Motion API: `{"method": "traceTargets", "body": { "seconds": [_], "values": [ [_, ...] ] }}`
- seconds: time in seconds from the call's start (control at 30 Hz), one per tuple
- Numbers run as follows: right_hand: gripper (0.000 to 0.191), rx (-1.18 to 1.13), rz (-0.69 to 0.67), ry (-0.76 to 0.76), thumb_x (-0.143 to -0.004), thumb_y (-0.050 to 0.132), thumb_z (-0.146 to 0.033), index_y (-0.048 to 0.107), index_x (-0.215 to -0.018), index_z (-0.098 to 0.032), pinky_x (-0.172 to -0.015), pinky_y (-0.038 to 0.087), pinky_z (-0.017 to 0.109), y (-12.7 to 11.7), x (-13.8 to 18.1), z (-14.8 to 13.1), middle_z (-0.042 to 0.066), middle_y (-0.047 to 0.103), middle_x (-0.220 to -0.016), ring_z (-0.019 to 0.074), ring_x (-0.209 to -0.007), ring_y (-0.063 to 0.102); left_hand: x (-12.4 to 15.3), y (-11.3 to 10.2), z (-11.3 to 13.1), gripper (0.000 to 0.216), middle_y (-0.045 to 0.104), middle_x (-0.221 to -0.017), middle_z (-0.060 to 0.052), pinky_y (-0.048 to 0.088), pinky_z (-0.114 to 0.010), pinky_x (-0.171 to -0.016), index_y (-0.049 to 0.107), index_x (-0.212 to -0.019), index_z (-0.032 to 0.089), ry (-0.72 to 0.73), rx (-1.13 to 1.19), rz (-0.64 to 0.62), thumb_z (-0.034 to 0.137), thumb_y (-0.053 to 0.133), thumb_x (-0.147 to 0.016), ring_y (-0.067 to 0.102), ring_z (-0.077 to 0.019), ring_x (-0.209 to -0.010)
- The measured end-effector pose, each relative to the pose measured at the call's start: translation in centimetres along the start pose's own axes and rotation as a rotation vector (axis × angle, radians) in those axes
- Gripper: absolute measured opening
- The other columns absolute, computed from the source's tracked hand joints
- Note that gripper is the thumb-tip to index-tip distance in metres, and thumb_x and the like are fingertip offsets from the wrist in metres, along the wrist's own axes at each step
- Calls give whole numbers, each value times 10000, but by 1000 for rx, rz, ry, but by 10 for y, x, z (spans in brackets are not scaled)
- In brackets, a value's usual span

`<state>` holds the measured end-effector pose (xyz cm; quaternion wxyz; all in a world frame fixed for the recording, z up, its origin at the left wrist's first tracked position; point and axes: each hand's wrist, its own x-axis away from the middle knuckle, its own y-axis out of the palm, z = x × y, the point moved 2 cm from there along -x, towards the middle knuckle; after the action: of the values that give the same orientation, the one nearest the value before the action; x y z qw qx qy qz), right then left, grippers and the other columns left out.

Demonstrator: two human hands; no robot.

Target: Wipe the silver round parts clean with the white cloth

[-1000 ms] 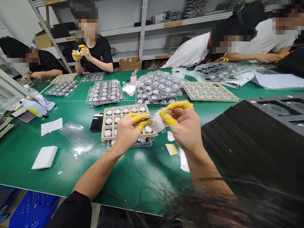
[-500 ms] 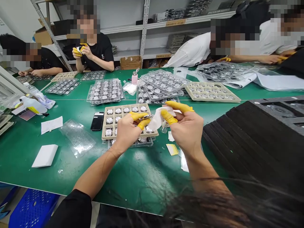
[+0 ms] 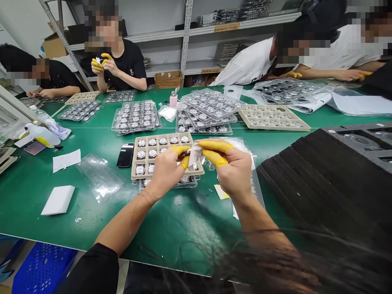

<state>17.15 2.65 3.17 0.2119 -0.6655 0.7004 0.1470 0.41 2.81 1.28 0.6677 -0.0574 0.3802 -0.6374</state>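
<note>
My left hand, with yellow finger cots on thumb and forefinger, pinches a small round metal watch part by its edge. In my right hand, also with yellow cots, a folded white wiping cloth is held between thumb and fingers. The cloth touches the watch part and covers much of its right side. Both hands are above a beige compartment tray whose cells hold round white-and-dark watch parts. A clear plastic tray of similar parts lies beneath it.
A black phone lies left of the beige tray. Stacked clear trays, a pink pump bottle and another beige tray stand farther back. Black foam fills the right. Several co-workers sit across the green table.
My right hand has moved left and slightly down, bringing the cloth against the watch part. My left hand has hardly moved, and the part is now more hidden.
</note>
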Motion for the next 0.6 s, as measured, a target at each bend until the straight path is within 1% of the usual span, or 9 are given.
{"method": "traceTargets", "body": {
  "seconds": [0.1,0.17,0.23,0.27,0.37,0.43,0.5,0.53,0.6],
  "values": [
    [186,2,91,-12,-840,790,-355,803,-1014,-292,-990,605,429,-4,-2,0,47,772,-1110,239,-1058,723,-1,-1,0,242,796,-1075,-50,630,-343,-855,782,-1100,225,15,11,13,143,670,-902,740,-204,-927],
    [225,103,150,-33,-827,815,-370,799,-1035,-286,-995,602,446,-7,-2,0,59,762,-1133,249,-1064,715,-1,-1,1,199,796,-1093,-55,624,-349,-857,785,-1094,224,22,3,17,197,677,-930,738,-205,-925],
    [219,167,179,-52,-836,811,-388,796,-1030,-287,-990,603,448,-7,-2,0,64,758,-1124,246,-1052,711,0,-1,2,181,795,-1081,-58,615,-344,-840,785,-1091,229,25,-28,8,233,685,-939,731,-204,-908],
    [206,149,158,-43,-841,807,-398,795,-1015,-288,-983,607,443,-6,-1,0,60,761,-1100,239,-1031,715,0,-1,3,176,792,-1055,-59,608,-339,-825,785,-1083,231,23,-57,-2,234,687,-937,726,-202,-892],
    [174,5,-1,33,-838,801,-408,798,-965,-288,-950,623,411,1,1,3,38,776,-1033,216,-971,733,0,-1,5,138,766,-941,-56,577,-323,-776,782,-1000,216,10,-165,-35,193,675,-916,700,-198,-835],
    [142,-6,-70,31,-857,777,-375,806,-970,-292,-948,623,401,4,1,5,33,787,-1050,212,-993,734,0,-1,6,129,752,-910,-53,560,-313,-756,774,-961,209,12,-199,-43,175,661,-909,689,-194,-818],
    [134,97,-81,-99,-873,755,-303,811,-995,-304,-951,612,411,3,0,7,29,796,-1067,217,-1027,720,-1,-3,6,129,757,-931,-56,554,-306,-758,770,-959,204,31,-194,-33,169,655,-912,692,-193,-838],
    [163,166,-87,-199,-874,743,-251,811,-1009,-310,-946,607,418,3,-1,8,25,800,-1069,219,-1033,712,-1,-3,5,128,761,-940,-57,552,-305,-760,769,-960,201,44,-191,-25,166,657,-910,694,-194,-845],
    [283,287,-89,-429,-864,696,-127,805,-1036,-323,-887,604,416,0,-4,13,13,807,-1046,213,-989,699,0,-3,4,117,762,-925,-56,547,-304,-753,770,-944,193,72,-205,-11,160,668,-900,691,-195,-834]
  ]
}}
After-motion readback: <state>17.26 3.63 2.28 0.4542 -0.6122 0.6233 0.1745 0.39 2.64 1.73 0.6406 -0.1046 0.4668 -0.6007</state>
